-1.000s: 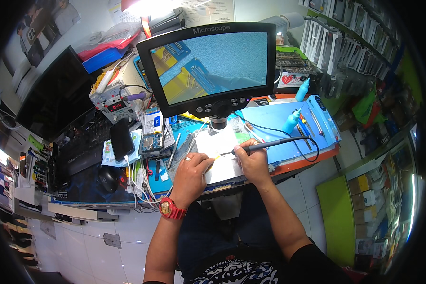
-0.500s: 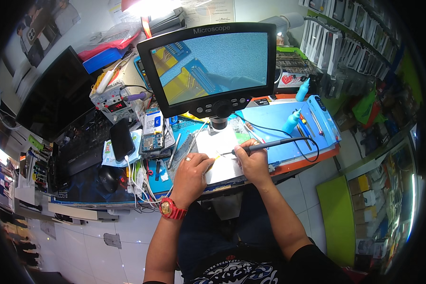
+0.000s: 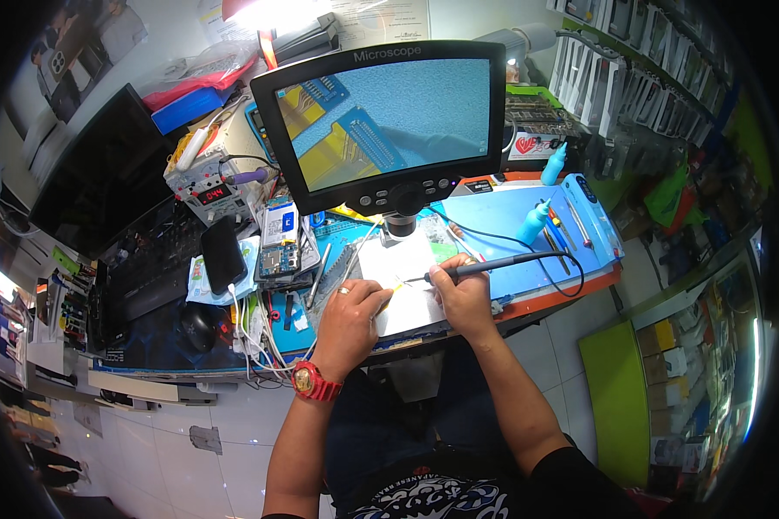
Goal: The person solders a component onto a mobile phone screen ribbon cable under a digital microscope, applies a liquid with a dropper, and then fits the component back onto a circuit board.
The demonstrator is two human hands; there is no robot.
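Observation:
Pen-like, a black soldering iron [image 3: 506,259] rests in my right hand [image 3: 465,300], closed around its grip, with the thin tip pointing left above a white sheet [image 3: 411,313]. On that sheet lies a small yellow flex cable [image 3: 396,289], at the fingertips of my left hand [image 3: 352,318]. The left thumb and fingers are pressed together at its near end and partly cover it. The microscope's screen [image 3: 424,104] shows the cable enlarged: a yellow strip with a blue connector end and rows of contacts. A blurred dark shape shows right of the connector there.
A blue mat [image 3: 485,216] with turquoise bottles [image 3: 534,221] and hand tools lies to the right. The iron's cable loops over it. Leftward are a black phone [image 3: 223,256], opened phone boards [image 3: 279,251], white cables, a mouse [image 3: 197,326] and a power supply [image 3: 212,190].
On the microscope's screen, the dark shape has drawn back to the right, off the connector's contacts. Both hands look nearly still. The power supply's red readout has changed.

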